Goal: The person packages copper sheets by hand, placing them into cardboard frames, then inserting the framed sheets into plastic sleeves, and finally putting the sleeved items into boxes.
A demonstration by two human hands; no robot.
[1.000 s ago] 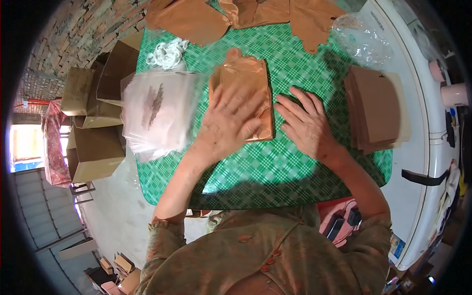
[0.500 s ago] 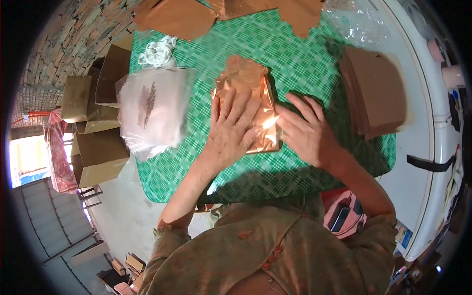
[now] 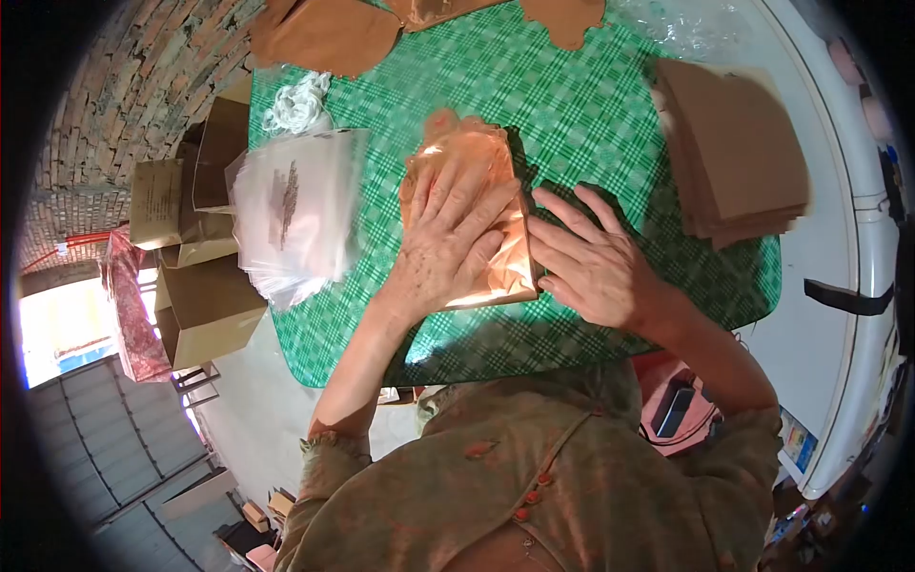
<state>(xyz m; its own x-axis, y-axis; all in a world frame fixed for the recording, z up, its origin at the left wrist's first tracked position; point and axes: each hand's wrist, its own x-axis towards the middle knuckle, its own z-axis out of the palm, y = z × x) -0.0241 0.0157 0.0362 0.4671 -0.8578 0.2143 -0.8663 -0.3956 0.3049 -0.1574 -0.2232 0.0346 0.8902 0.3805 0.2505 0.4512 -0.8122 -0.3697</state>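
A shiny copper-coloured package [image 3: 503,272] with a scalloped far end lies on the green plaid tablecloth [image 3: 572,124]. My left hand [image 3: 448,238] rests flat on top of it, fingers stretched toward the far end. At the package's right edge is my right hand [image 3: 591,262], fingers spread, fingertips right beside the side of the package. To the left lies a stack of clear plastic bags [image 3: 319,214] with dark print. A pile of brown sheets [image 3: 734,153] is stacked on the right.
White string or elastic [image 3: 299,103] is bunched beyond the bags. Brown scalloped pieces [image 3: 329,38] line the far edge, with crumpled clear plastic [image 3: 691,33] at far right. Open cardboard boxes [image 3: 214,315] stand left of the table; a white appliance surface [image 3: 801,353] borders the right.
My left hand stays on the package, its fingers shifted slightly. My right hand has spread its fingers by the right edge. The whole view has tilted a little.
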